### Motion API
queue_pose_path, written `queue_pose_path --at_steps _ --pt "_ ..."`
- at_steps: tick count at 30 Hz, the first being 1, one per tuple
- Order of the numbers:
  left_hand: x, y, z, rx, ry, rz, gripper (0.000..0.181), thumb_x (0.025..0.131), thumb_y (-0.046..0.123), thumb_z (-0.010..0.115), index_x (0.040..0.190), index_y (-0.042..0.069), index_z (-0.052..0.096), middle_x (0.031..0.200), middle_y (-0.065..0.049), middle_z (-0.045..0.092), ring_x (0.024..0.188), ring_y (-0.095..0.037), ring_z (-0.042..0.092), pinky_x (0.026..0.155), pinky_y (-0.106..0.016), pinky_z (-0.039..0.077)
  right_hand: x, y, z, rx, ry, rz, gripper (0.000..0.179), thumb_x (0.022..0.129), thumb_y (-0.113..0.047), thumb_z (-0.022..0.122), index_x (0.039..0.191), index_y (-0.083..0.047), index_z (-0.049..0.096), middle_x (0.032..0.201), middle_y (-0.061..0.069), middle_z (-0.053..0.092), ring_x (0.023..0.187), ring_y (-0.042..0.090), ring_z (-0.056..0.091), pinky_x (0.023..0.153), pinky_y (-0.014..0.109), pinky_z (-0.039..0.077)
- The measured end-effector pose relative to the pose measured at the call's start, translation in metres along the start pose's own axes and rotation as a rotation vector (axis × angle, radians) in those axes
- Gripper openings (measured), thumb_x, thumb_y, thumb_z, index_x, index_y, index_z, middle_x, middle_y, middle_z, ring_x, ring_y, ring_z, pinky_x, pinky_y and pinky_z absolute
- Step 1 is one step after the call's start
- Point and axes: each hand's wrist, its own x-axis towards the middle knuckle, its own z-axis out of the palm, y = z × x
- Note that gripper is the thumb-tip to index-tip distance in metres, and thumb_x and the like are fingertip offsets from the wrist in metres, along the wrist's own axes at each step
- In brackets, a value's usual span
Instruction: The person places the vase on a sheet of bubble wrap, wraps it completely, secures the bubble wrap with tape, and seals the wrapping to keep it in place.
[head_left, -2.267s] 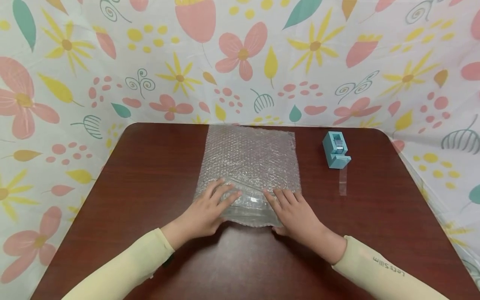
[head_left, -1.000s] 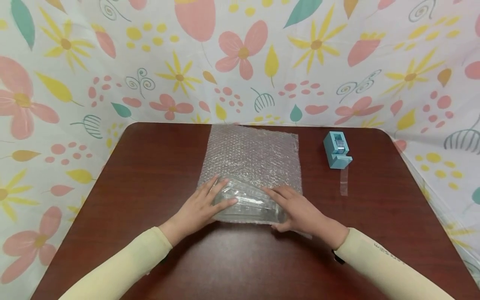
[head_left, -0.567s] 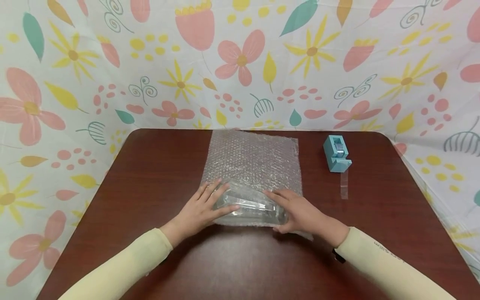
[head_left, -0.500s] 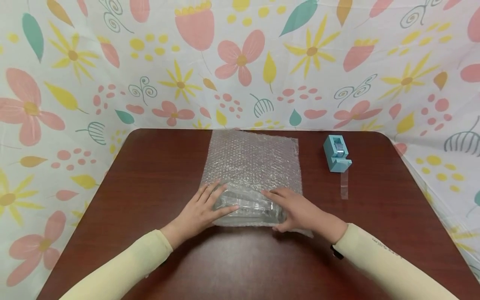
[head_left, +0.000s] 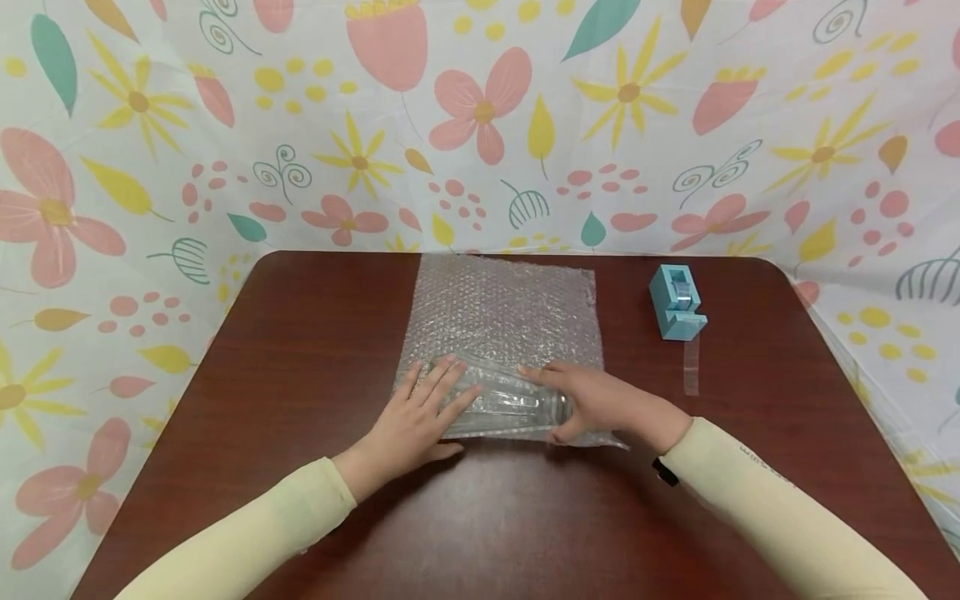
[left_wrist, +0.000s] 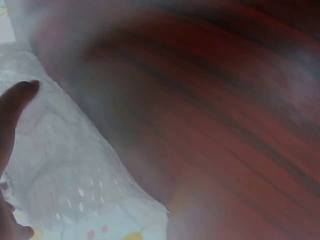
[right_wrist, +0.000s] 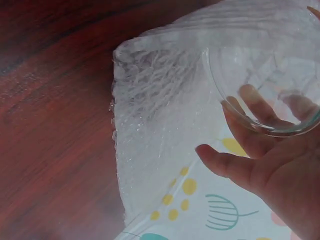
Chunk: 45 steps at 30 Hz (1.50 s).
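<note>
In the head view a clear, faceted glass vessel [head_left: 502,404] lies on its side near the close edge of a bubble wrap sheet [head_left: 510,308], whose near edge comes up in front of it. My left hand [head_left: 405,429] rests on its left end with fingers spread, thumb low by the wrap's near edge. At the other end, my right hand [head_left: 600,400] curves its thumb and fingers around the vessel. The right wrist view shows the vessel's round end [right_wrist: 295,75] with fingers visible through the glass. Only part of the left hand [left_wrist: 12,112] appears over the wrap in the left wrist view.
A light blue tape dispenser [head_left: 675,304] stands at the back right of the dark wood table [head_left: 300,333]. A strip of clear tape [head_left: 692,367] hangs from it onto the tabletop. A flower-patterned cloth [head_left: 480,200] rises behind the table and at both sides.
The wrap's near edge has shifted away from me and lifted against the vessel. My right hand has moved slightly farther in. My left thumb now shows below the near edge.
</note>
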Motion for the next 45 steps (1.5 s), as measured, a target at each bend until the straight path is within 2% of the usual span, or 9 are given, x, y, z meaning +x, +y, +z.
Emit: queue_pose_path --at_steps 6,10,15,22,28,33,39,41,45 --pt "0.010 0.006 0.002 0.032 0.049 -0.047 0.087 0.078 0.077 0.068 0.141 0.020 0.055 0.145 -0.012 0.059 0.136 -0.033 0.057 0.107 -0.051 0.051 0.005 0.006 -0.005 0.081 -0.068 0.029 0.095 0.080 -0.031 0.087 0.159 -0.013 0.038 0.151 0.024 0.052 0.129 0.039 0.060 0.101 0.053 0.054" --pt "0.016 0.004 0.005 -0.019 0.044 -0.072 0.091 0.075 0.077 0.072 0.143 0.020 0.052 0.144 -0.016 0.056 0.134 -0.040 0.056 0.102 -0.051 0.055 0.007 0.008 -0.007 0.110 -0.079 0.032 0.095 0.078 -0.028 0.087 0.158 -0.013 0.039 0.147 0.021 0.056 0.125 0.035 0.062 0.099 0.050 0.055" --pt "0.023 -0.007 0.006 -0.131 0.047 -0.030 0.090 0.073 0.069 0.080 0.141 0.015 0.054 0.141 -0.021 0.057 0.127 -0.040 0.058 0.101 -0.048 0.056 0.009 0.012 -0.007 0.174 -0.098 0.055 0.094 0.079 -0.029 0.086 0.159 -0.013 0.039 0.155 0.022 0.050 0.140 0.040 0.052 0.109 0.056 0.049" --pt "0.038 -0.028 0.004 -0.216 -0.089 0.025 0.083 0.081 0.066 0.073 0.144 0.014 0.053 0.146 -0.016 0.056 0.129 -0.036 0.057 0.103 -0.043 0.056 0.013 0.020 -0.008 0.291 -0.146 0.070 0.093 0.082 -0.035 0.081 0.159 -0.006 0.036 0.159 0.019 0.045 0.144 0.036 0.048 0.113 0.054 0.046" --pt "0.044 -0.030 -0.001 -0.266 -0.224 -0.002 0.071 0.094 0.061 0.061 0.149 0.017 0.049 0.150 -0.013 0.054 0.138 -0.037 0.054 0.111 -0.051 0.049 0.015 0.023 -0.011 0.343 -0.204 0.114 0.095 0.084 -0.040 0.079 0.160 -0.008 0.033 0.162 0.020 0.040 0.150 0.039 0.040 0.117 0.058 0.040" --pt "0.044 -0.018 -0.008 -0.161 -0.262 -0.051 0.063 0.100 0.054 0.055 0.153 0.020 0.046 0.158 -0.006 0.050 0.148 -0.026 0.046 0.118 -0.055 0.042 0.019 0.025 -0.014 0.351 -0.217 0.110 0.093 0.085 -0.038 0.078 0.160 -0.005 0.033 0.159 0.021 0.044 0.146 0.040 0.044 0.116 0.058 0.041" --pt "0.035 0.008 -0.007 0.036 -0.132 0.067 0.060 0.095 0.029 0.065 0.152 0.024 0.047 0.158 -0.001 0.051 0.147 -0.018 0.048 0.119 -0.045 0.042 0.020 0.026 -0.017 0.333 -0.242 0.130 0.093 0.086 -0.040 0.077 0.161 -0.006 0.031 0.160 0.022 0.043 0.146 0.042 0.044 0.116 0.060 0.041" --pt "0.033 0.013 -0.003 0.072 -0.099 0.081 0.060 0.095 0.033 0.065 0.152 0.027 0.047 0.158 0.001 0.050 0.148 -0.017 0.047 0.119 -0.044 0.041 0.019 0.026 -0.017 0.333 -0.249 0.143 0.094 0.086 -0.041 0.077 0.161 -0.008 0.031 0.161 0.022 0.042 0.146 0.042 0.045 0.115 0.061 0.041" --pt "0.033 0.014 0.003 0.116 -0.053 0.048 0.062 0.096 0.060 0.058 0.151 0.033 0.049 0.158 0.003 0.050 0.148 -0.019 0.047 0.119 -0.044 0.039 0.019 0.029 -0.015 0.341 -0.265 0.156 0.094 0.086 -0.041 0.077 0.161 -0.009 0.030 0.161 0.023 0.041 0.145 0.042 0.046 0.114 0.061 0.042"
